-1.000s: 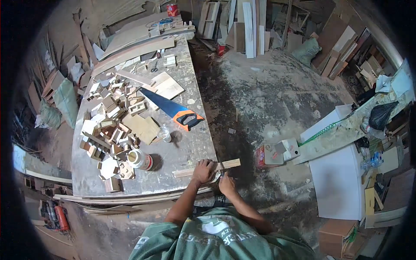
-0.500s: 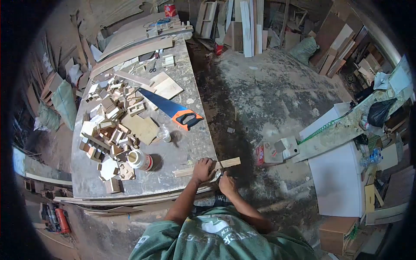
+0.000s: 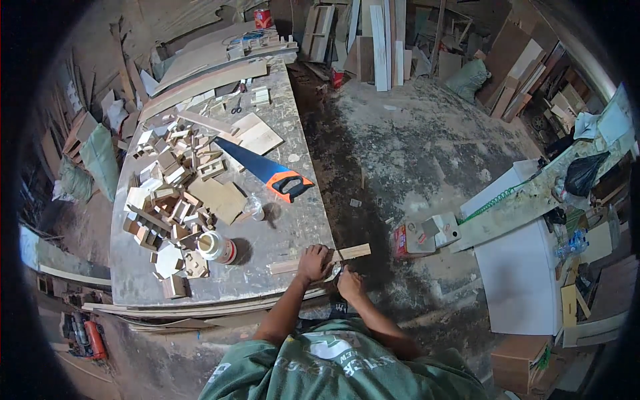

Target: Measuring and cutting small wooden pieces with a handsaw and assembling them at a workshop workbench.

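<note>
A narrow pale wooden strip lies across the bench's near right corner, one end jutting past the edge. My left hand is closed over its middle and holds it down on the bench. Just beyond the edge, my right hand is wrapped round the handle of a thin dark-bladed tool. The blade crosses the strip beside my left fingers; it is too small to tell whether it is a saw or a knife. Farther up the bench lies a handsaw with an orange and black handle, touched by neither hand.
A heap of small wooden pieces covers the bench's left side. Nearer me stand an open white tub and a clear plastic cup. Scissors lie farther back. Right of the bench, a red box sits on the floor.
The blade has shifted slightly along its line across the strip, with a small movement of my right hand. My left hand keeps its place on the strip.
</note>
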Action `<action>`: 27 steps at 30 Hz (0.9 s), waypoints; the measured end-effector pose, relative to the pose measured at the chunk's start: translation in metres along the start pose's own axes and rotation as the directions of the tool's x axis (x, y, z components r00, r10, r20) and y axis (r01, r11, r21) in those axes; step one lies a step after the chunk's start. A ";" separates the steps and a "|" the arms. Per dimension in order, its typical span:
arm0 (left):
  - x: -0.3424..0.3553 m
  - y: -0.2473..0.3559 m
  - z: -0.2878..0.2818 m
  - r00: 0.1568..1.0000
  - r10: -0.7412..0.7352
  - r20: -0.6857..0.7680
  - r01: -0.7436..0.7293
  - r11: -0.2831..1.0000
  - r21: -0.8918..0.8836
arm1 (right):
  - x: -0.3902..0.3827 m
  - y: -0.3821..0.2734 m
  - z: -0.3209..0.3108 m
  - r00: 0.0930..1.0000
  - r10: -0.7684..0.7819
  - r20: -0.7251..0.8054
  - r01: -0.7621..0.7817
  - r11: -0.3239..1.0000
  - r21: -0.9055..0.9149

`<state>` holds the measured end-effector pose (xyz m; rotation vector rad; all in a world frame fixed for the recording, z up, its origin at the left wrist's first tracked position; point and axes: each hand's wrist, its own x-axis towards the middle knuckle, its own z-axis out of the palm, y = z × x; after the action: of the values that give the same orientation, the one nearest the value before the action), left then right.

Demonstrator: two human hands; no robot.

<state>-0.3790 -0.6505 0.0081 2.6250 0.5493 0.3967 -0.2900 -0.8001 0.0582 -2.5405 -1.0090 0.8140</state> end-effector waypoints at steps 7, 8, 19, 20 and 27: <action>0.004 0.007 -0.005 0.996 -0.033 0.078 0.030 0.999 0.043 | 0.001 0.003 0.009 0.999 -0.012 -0.053 0.012 1.000 -0.001; 0.004 0.011 -0.005 0.997 -0.015 0.077 0.011 0.998 0.056 | 0.002 0.004 0.013 0.997 0.006 -0.077 -0.008 1.000 -0.026; -0.017 0.011 -0.023 0.998 -0.045 0.041 0.035 0.972 0.230 | -0.010 -0.005 0.006 0.976 -0.200 -0.090 0.201 0.980 0.004; -0.021 0.010 -0.026 0.998 -0.056 0.036 0.046 0.971 0.233 | -0.012 -0.011 0.000 0.974 -0.210 -0.084 0.210 0.978 0.001; -0.047 0.012 -0.053 0.981 -0.124 -0.147 0.135 0.989 0.064 | -0.014 -0.029 0.008 0.959 -0.284 -0.013 0.283 0.958 -0.048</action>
<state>-0.4352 -0.6621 0.0505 2.6256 0.7916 0.5348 -0.3185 -0.7889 0.0699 -2.3567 -1.3600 0.6885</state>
